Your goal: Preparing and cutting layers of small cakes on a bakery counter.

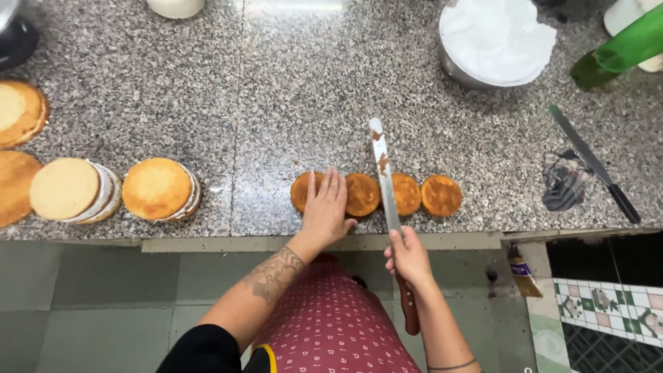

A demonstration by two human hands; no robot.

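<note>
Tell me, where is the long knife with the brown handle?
In the head view the long knife is in the right hand, its blade lying between the second small cake and the third small cake.

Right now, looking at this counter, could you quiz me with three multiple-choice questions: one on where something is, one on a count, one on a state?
1. Where does the left hand rest?
A. On the leftmost small round cake in the row
B. On the bowl of white cream
C. On the dark-handled knife at the right

2. How many small round cakes lie in the row at the counter's front edge?
A. Two
B. Four
C. Seven

3. In what state is the long knife in the right hand?
A. Spotless
B. Bent in half
C. Smeared with brown crumbs, lying across the row of cakes

Answers: 1 A, the palm lies flat on that cake. 2 B, four brown discs lie side by side. 3 C, brown bits cling to the blade between two cakes.
</note>
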